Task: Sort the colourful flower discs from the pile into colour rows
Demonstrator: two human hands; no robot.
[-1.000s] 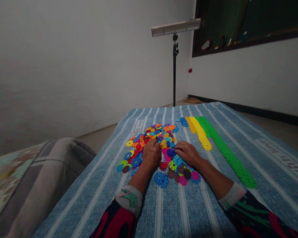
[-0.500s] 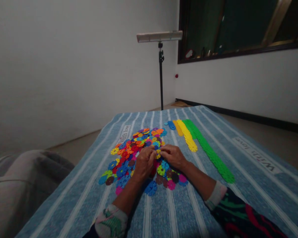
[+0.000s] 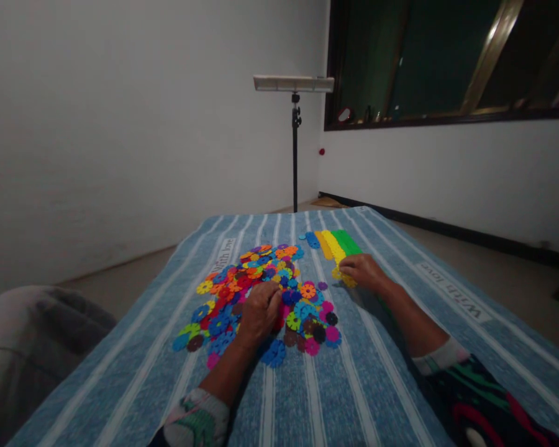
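A heap of flower-shaped plastic discs [image 3: 218, 323] in many colours is spread over the striped cloth. My left hand [image 3: 259, 310] rests on the heap with its fingers curled; whatever they grip is hidden. To the right, my right hand [image 3: 362, 270] pinches a yellow flower-shaped disc [image 3: 336, 274] at the near end of a row of overlapping yellow discs [image 3: 331, 243]. Beside that row lie a long green row [image 3: 346, 241], partly covered by my right hand and forearm, a short orange row [image 3: 323, 246] and a short blue row [image 3: 312, 240].
A blue cloth with white stripes [image 3: 293, 403] covers the table. Beyond it, a lamp on a black stand [image 3: 295, 155] stands near the wall. A grey draped shape [image 3: 41, 347] is at the left, and a dark window [image 3: 442, 62] is at upper right.
My right hand has moved from the heap, where both hands met at a yellow disc, rightward to the yellow row. My left hand stays over the heap. The view has shifted slightly.
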